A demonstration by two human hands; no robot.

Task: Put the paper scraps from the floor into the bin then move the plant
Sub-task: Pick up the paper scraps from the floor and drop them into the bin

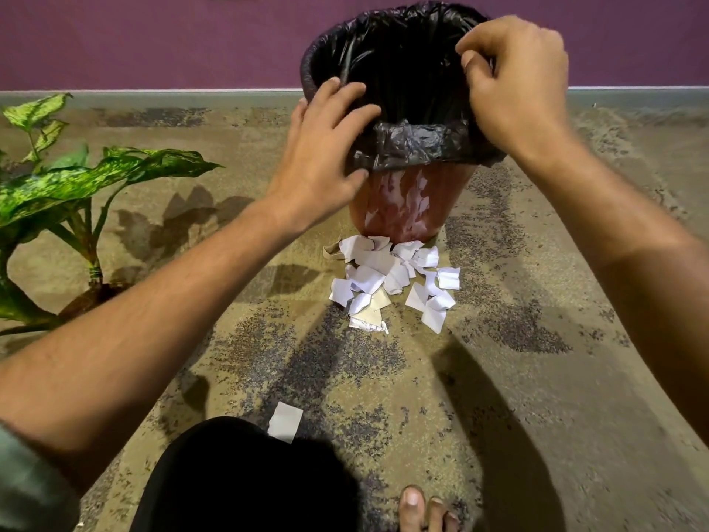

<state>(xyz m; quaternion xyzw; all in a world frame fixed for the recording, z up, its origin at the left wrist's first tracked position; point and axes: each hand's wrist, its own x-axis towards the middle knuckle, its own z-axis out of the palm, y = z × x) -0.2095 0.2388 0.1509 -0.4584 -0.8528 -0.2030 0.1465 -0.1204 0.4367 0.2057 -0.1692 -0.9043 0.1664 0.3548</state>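
The paper scraps [391,280] lie in a loose heap on the floor [537,359], touching the foot of the bin [399,201], with one stray scrap [285,421] well apart from the rest, near my knee [238,478]. None has gone in yet, as far as I can see; the inside of the bin is too dark to tell.

My right hand [518,82] has a narrow grip, fingers curled and pinching the black liner [406,144] at the far right of the rim. My left hand [326,151] is wide, fingers spread flat against the liner's folded edge on the near left side, holding nothing.

The risk I see is the bin itself. It narrows toward its base and I am pulling at its top, so a hard tug could tip it toward me, onto the heap. If the liner slips off the rim, scraps dropped later could fall between bag and bin. Any quick move of my arms near the floor could scatter the light pieces. The plant [57,186] stands well to my left, and I judge my elbow could brush its leaves.
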